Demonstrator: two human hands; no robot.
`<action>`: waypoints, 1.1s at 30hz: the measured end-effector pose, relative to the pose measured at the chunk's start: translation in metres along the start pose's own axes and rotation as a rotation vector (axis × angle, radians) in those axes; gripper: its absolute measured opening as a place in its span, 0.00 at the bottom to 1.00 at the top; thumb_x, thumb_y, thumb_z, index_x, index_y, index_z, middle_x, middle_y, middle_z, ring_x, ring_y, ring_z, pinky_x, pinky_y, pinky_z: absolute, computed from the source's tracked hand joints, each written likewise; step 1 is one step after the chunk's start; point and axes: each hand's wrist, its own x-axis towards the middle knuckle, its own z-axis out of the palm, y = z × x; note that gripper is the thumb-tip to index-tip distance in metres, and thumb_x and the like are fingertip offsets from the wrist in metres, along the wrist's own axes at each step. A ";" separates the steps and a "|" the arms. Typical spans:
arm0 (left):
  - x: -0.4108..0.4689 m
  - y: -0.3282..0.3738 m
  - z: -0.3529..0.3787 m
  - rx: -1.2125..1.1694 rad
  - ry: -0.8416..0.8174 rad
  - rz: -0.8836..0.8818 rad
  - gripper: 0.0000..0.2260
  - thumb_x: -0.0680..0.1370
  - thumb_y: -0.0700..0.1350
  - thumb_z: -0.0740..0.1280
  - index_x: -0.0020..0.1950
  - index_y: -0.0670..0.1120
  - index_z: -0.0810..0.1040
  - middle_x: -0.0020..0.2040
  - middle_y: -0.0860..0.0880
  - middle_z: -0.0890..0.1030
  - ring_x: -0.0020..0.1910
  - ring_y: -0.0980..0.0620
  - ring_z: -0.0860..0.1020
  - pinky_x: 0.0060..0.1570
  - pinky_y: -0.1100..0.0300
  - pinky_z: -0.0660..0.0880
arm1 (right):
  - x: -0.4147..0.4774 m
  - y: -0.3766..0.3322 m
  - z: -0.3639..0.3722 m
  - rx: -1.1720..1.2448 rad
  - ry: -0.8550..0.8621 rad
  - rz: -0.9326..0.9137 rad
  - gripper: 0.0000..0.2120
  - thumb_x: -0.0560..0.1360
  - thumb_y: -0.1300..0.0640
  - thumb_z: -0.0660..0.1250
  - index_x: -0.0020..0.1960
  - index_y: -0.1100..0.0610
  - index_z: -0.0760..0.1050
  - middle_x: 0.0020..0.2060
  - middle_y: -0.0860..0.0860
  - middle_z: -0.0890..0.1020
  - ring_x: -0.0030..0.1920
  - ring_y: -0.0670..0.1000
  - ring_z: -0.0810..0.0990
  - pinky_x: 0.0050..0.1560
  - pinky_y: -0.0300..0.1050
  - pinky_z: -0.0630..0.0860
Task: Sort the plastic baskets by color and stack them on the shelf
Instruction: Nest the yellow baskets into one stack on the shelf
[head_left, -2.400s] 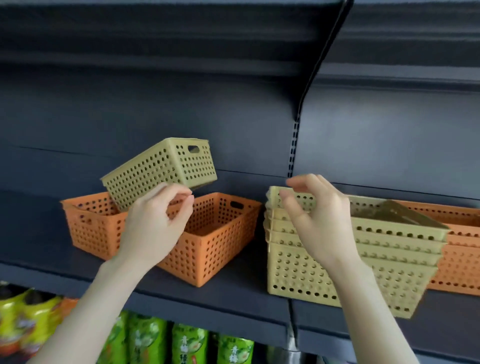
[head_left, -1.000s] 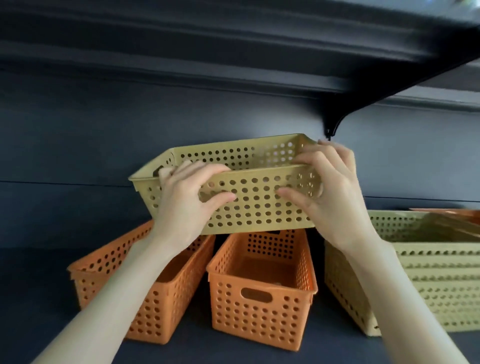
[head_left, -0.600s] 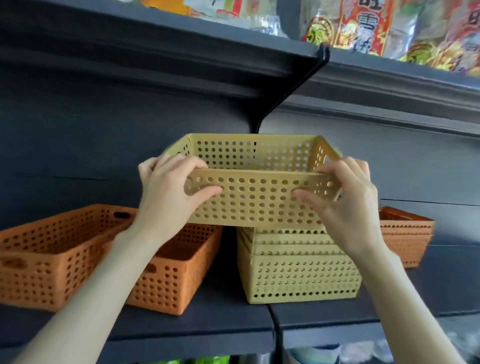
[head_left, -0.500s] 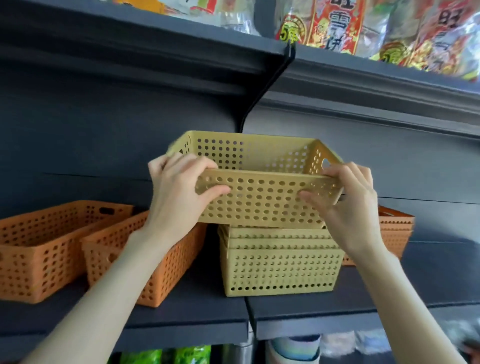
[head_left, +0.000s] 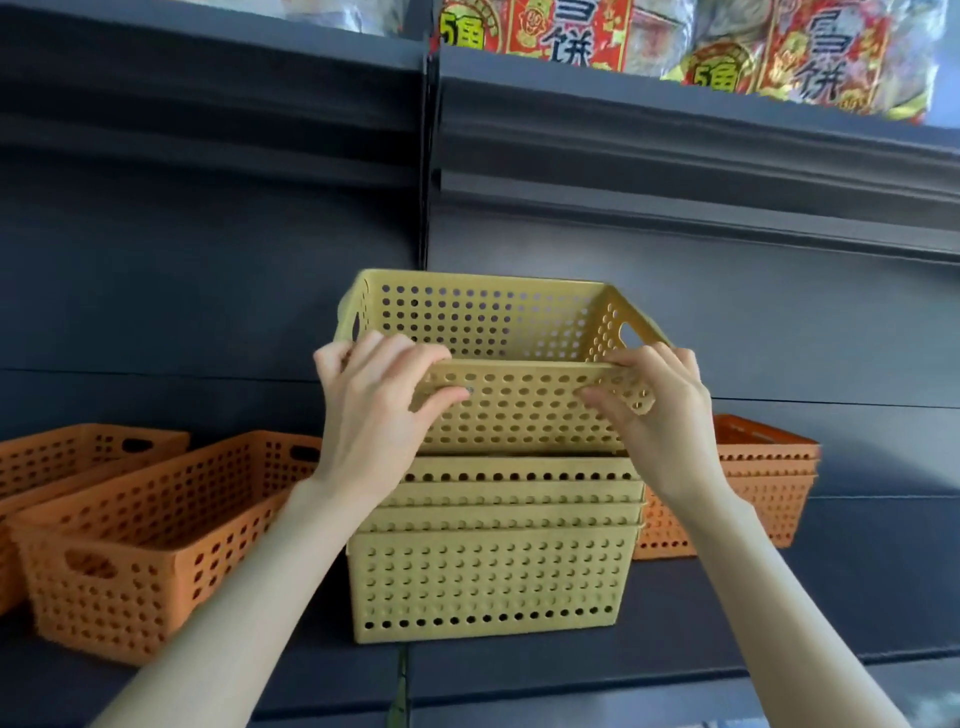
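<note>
Both hands grasp a yellow basket (head_left: 519, 410) by its near rim, left hand (head_left: 376, 415) and right hand (head_left: 660, 421) curled over it. It sits directly atop the yellow stack (head_left: 488, 566) on the dark shelf (head_left: 779, 613), between orange baskets (head_left: 150, 535).

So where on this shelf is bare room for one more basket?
Bare shelf lies right of the yellow stack, in front of the orange stack. A narrow strip runs between the yellow stack and the near orange basket. The left is crowded by that basket and the far orange basket.
</note>
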 end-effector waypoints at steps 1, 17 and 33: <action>-0.002 -0.002 0.004 0.004 -0.003 0.004 0.17 0.69 0.57 0.69 0.48 0.45 0.81 0.40 0.50 0.80 0.45 0.54 0.70 0.50 0.58 0.55 | 0.001 0.006 0.004 0.009 -0.005 0.000 0.15 0.69 0.54 0.74 0.53 0.58 0.78 0.43 0.51 0.80 0.52 0.50 0.69 0.50 0.25 0.62; -0.028 0.017 0.010 0.089 -0.055 -0.071 0.20 0.69 0.59 0.67 0.52 0.46 0.81 0.43 0.53 0.77 0.48 0.52 0.71 0.57 0.59 0.54 | -0.011 0.043 0.010 0.140 0.019 -0.139 0.12 0.69 0.48 0.72 0.48 0.54 0.81 0.37 0.42 0.76 0.43 0.42 0.66 0.53 0.51 0.66; -0.057 0.036 0.042 0.277 -0.036 -0.176 0.16 0.78 0.56 0.61 0.45 0.46 0.81 0.42 0.50 0.81 0.47 0.48 0.76 0.64 0.50 0.57 | -0.040 0.056 0.032 0.085 -0.095 -0.103 0.17 0.74 0.41 0.61 0.47 0.54 0.78 0.40 0.45 0.81 0.48 0.52 0.74 0.62 0.52 0.58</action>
